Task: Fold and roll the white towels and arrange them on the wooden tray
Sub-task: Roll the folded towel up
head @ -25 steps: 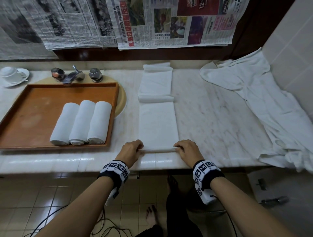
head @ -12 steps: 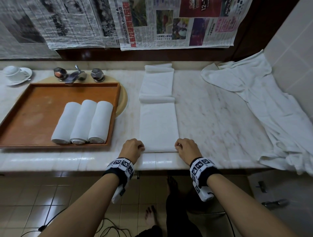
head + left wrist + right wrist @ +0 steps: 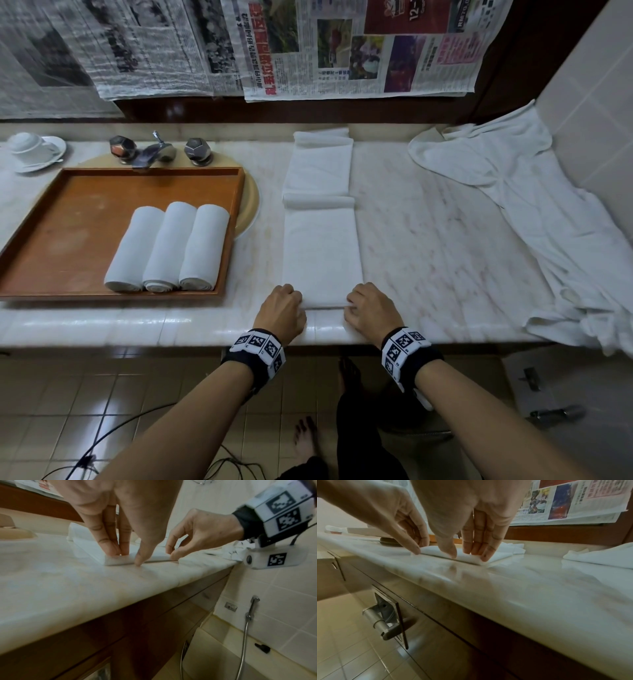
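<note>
A long folded white towel (image 3: 322,253) was laid flat on the marble desk (image 3: 428,240), at 3 o'clock of the wooden tray (image 3: 68,219), where three rolled towels (image 3: 168,248) were lined up side by side. Its near end was pinched at each corner by the left hand (image 3: 281,310) and the right hand (image 3: 370,308), with the fingers (image 3: 109,545) curled onto the small first roll.

The newspaper sheets (image 3: 359,48) hanging along the top of the head view carry most of the print, chiefly red Chinese headline characters too blurred to read. On the red advertisement panel at the upper right, only "12-" can be made out. The wristbands (image 3: 260,349) bear black-and-white square marker codes, without readable words.
</note>
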A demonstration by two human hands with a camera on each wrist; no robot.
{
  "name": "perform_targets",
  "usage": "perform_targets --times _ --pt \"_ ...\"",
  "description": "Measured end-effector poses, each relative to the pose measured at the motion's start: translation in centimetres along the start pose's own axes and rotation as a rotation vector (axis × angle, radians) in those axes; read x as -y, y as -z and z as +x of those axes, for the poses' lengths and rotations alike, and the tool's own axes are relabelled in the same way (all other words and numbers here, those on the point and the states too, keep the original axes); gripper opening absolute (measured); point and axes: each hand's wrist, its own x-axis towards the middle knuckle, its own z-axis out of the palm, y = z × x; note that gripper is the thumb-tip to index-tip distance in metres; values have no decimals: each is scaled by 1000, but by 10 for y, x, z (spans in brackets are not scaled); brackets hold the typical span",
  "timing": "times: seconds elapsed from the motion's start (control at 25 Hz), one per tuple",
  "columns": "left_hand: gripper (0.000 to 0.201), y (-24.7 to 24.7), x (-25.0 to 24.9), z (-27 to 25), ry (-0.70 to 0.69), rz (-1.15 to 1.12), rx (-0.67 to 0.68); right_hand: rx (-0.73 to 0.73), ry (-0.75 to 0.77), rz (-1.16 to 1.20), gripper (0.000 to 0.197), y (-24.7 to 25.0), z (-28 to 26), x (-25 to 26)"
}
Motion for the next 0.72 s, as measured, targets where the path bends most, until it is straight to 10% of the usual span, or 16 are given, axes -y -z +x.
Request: perform_targets --times 0.28,0.72 --pt "21 12 3 18 -85 183 96 131 -24 -108 15 13 13 1" --pt "9 8 34 5 -193 30 -145 177 -239 38 23 28 12 -10"
